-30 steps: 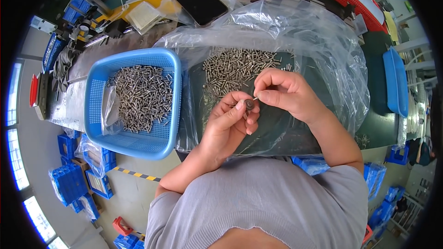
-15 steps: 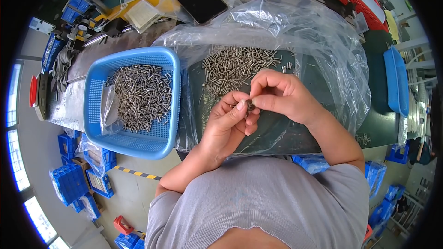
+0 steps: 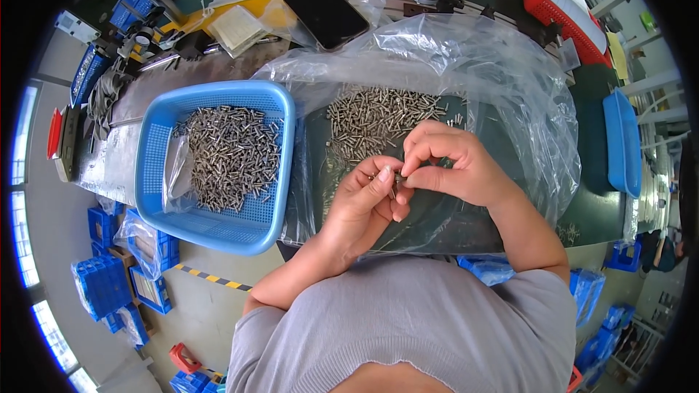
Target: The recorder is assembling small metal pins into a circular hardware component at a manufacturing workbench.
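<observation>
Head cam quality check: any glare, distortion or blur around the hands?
Head view: heavy fisheye, black corners, bench edges bend near the rim. White glare streaks on the plastic bag, veiling some loose pins under it. Light is even daylight, shadows soft. Left hand and right hand are sharp; the small part pinched between them is too tiny to resolve. Blue basket is crisp.
</observation>
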Demonstrator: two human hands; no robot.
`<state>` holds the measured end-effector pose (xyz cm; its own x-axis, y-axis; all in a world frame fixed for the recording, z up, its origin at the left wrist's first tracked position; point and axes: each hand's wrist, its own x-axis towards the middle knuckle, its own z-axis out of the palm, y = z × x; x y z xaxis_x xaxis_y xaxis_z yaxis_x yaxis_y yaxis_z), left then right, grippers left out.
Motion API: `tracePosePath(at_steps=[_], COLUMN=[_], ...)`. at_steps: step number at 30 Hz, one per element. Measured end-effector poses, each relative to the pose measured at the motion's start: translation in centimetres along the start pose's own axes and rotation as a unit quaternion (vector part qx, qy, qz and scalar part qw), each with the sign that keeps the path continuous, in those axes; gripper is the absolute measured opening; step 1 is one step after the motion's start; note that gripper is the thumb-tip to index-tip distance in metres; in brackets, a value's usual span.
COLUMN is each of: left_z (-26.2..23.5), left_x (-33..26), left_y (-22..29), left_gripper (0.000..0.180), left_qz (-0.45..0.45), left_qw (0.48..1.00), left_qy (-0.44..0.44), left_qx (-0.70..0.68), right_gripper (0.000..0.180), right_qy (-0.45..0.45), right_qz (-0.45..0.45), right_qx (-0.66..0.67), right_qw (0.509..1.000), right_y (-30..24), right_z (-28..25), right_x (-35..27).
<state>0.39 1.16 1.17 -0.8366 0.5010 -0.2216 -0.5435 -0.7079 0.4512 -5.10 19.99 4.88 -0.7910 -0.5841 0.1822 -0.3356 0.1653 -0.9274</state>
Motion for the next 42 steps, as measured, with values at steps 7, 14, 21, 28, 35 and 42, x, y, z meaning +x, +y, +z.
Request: tracePosePath(at_steps=[7, 14, 21, 28, 35, 42], left_z=[0.1, 0.3, -0.1, 0.0, 0.1, 0.2], left_x=[0.2, 0.4, 0.0, 0.0, -0.2, -0.2], left_y=[0.1, 0.1, 0.0, 0.0, 0.0, 0.1], left_gripper=[0.020, 0.018, 0.017, 0.018, 0.015, 0.014], left_qz=[0.002, 0.018, 0.016, 0.004, -0.006, -0.015], left_qw=[1.000, 1.000, 0.999, 1.000, 1.000, 0.999], left_qy=[-0.024, -0.013, -0.015, 0.000, 0.020, 0.028], left_qx=[-0.004, -0.006, -0.034, -0.017, -0.020, -0.015], right_gripper=[0.021, 0.020, 0.003, 0.009, 0.010, 0.010], right_qy=[0.098, 0.096, 0.037, -0.017, -0.014, -0.019], right_qz=[-0.072, -0.120, 0.093, 0.125, 0.114, 0.089], right_qx=[-0.288, -0.338, 0.085, 0.140, 0.117, 0.053], right_qw=[0.950, 0.929, 0.991, 0.982, 0.986, 0.994], right_y=[2.1, 2.8, 0.0, -0.6, -0.9, -1.0], right_z=[0.9, 1.2, -0.2, 0.2, 0.6, 0.5], right_x=[0.8, 1.3, 0.2, -0.1, -0.1, -0.1])
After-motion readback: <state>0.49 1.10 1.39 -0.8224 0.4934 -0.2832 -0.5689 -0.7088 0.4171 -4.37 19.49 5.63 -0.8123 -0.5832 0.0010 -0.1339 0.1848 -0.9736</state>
